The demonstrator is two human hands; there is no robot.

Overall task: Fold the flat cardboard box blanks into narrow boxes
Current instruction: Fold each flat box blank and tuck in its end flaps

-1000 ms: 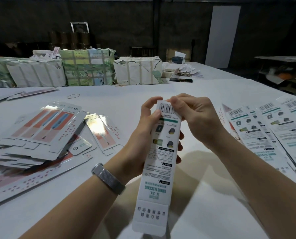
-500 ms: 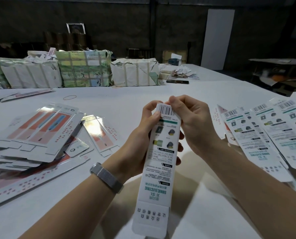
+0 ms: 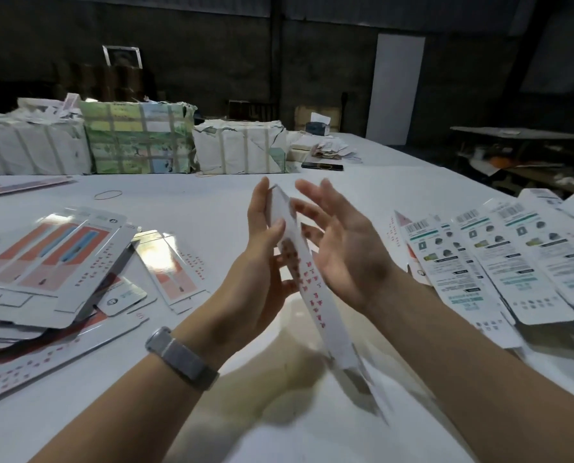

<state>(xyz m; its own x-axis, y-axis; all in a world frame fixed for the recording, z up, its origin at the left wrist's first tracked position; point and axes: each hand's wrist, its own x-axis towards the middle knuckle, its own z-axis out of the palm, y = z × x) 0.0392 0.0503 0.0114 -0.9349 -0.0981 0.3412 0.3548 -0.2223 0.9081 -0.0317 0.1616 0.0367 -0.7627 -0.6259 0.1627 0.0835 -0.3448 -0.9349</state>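
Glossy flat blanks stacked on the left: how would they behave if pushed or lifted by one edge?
The flat blanks show glare, so they are probably slick and would slide off each other when pushed. They look thin and long, so probably light, likely sagging if lifted by one edge. The stack already sits fanned and uneven, so it may shed sheets.

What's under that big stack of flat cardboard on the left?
More flat blanks stick out beneath the stack, lying on the white table. Whatever lies under the stack's middle is covered.

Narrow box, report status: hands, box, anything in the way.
Left hand holds narrow box, thumb on its face. Right hand open beside it. Box tilted above the table. Nothing in the way.
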